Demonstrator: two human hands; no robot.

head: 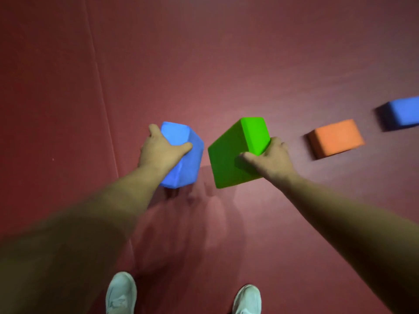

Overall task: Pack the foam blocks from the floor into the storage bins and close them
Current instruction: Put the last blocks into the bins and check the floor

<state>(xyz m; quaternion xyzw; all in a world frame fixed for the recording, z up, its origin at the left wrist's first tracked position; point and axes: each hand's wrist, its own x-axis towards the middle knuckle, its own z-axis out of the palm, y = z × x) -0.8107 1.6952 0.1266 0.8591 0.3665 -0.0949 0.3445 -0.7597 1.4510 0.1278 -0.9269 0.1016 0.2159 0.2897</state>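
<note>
My left hand (159, 150) grips a blue foam block (184, 155), thumb over its top face and fingers round its far side. To its right, my right hand (268, 158) grips a green foam block (231, 155) by its near right corner. Both blocks are tilted above the red floor, a small gap between them. An orange foam block (335, 138) lies on the floor to the right. Farther right, at the frame's edge, lies another blue foam block (403, 114). No storage bin is in view.
The red padded floor (226, 53) fills the view, with a seam (102, 94) running down the left side. My two white shoes (121, 293) (247, 299) stand at the bottom edge, below the held blocks.
</note>
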